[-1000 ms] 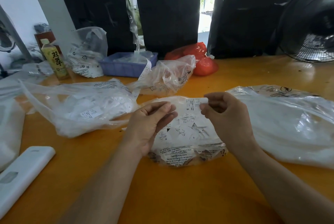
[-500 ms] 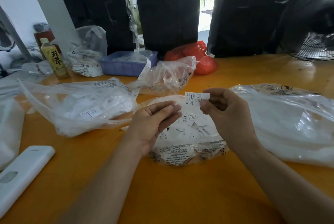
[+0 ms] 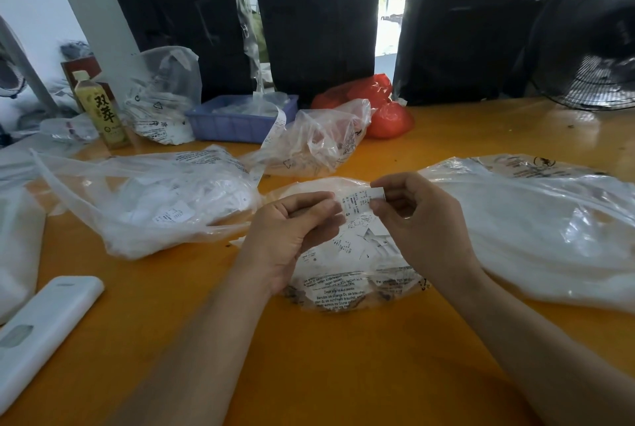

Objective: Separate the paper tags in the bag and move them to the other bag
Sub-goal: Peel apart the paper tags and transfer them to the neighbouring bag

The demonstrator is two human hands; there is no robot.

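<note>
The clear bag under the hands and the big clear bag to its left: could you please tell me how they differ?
The bag under the hands is smaller and lies low and rounded; the big bag on the left is larger and spreads wide, with a long flap toward the table edge. The near bag holds loose, flat tags with readable print; the left bag holds a white crumpled heap. Both are clear plastic, printed, and lie on the orange table.
</note>
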